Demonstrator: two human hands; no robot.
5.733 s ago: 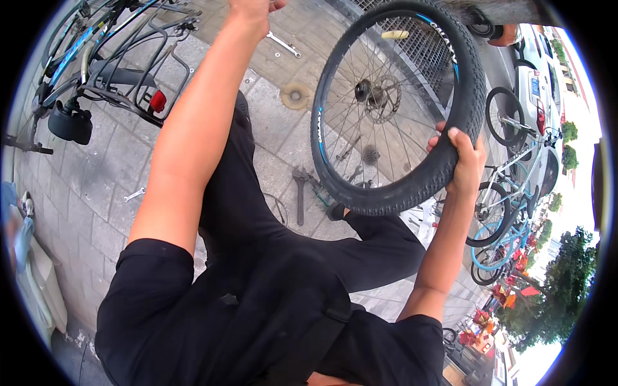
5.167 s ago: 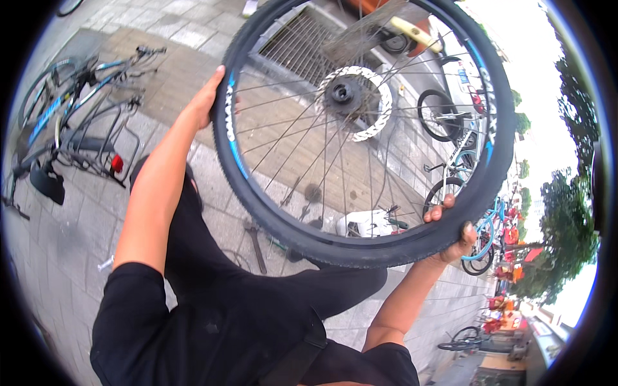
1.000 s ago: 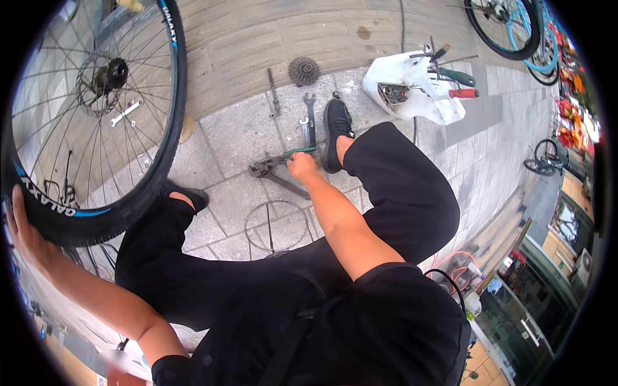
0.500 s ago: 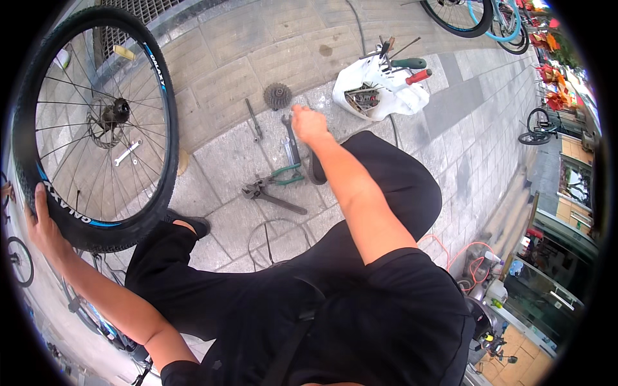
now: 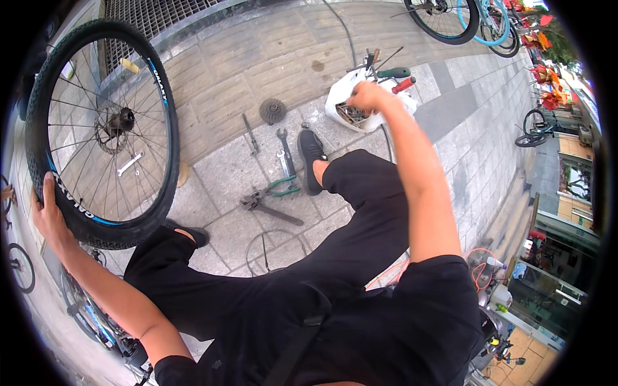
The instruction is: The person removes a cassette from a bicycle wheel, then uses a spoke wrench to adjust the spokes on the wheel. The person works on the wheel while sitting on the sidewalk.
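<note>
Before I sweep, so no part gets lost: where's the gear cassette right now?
In the head view, the gear cassette lies on the paving, upper middle, right of the bicycle wheel, left of the white tool container, just above a dark wrench.

tyre (image 5: 106,236): matt, knobbly rubber | container (image 5: 340,91): smooth plastic | sprocket cluster (image 5: 273,110): dull metal

— What colours are in the wheel (image 5: 118,122) at the left of the frame?
— The tyre (image 5: 170,148) is black; the black rim (image 5: 154,69) carries blue and white markings.
— And the container (image 5: 339,91) right of upper centre?
— White, with a green handle (image 5: 394,73) and a red handle (image 5: 403,85) showing at its top.
— The middle?
— Green-handled pliers (image 5: 283,187) on grey paving (image 5: 206,174) gridded with darker lines.
— The clothing?
— Plain black shirt (image 5: 386,328), black trousers (image 5: 370,199).
— Upper right?
— A light-blue bicycle frame (image 5: 464,20).
</note>
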